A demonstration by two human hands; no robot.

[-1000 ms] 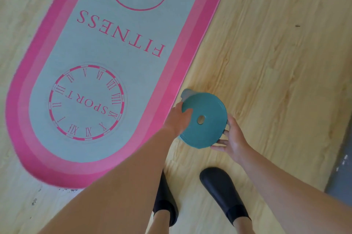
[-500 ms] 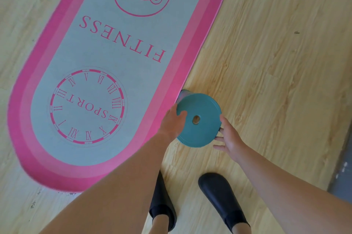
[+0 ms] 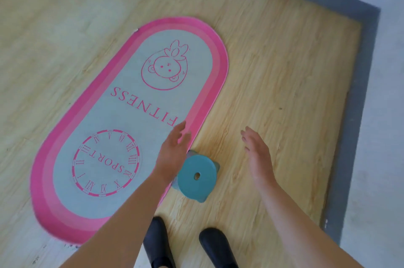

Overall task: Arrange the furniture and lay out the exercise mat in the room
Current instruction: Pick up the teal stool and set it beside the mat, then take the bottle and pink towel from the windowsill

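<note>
A pink-bordered oval exercise mat lies flat on the wooden floor, printed with "FITNESS", "SPORT", a clock ring and a cartoon face. A small teal round stool with a hole in its seat stands on the floor against the mat's right edge. My left hand hovers above the mat's edge just left of the stool, fingers spread, holding nothing. My right hand is raised to the right of the stool, open and apart from it.
Light wooden floor extends to the right and far side. A grey skirting strip and white wall run along the right and meet in a corner at the top right. My two black shoes stand just below the stool.
Both hands let go of the teal stool, which now stands on the floor. The hands have lifted away and the view has pulled back, showing the whole mat and the wall corner.
</note>
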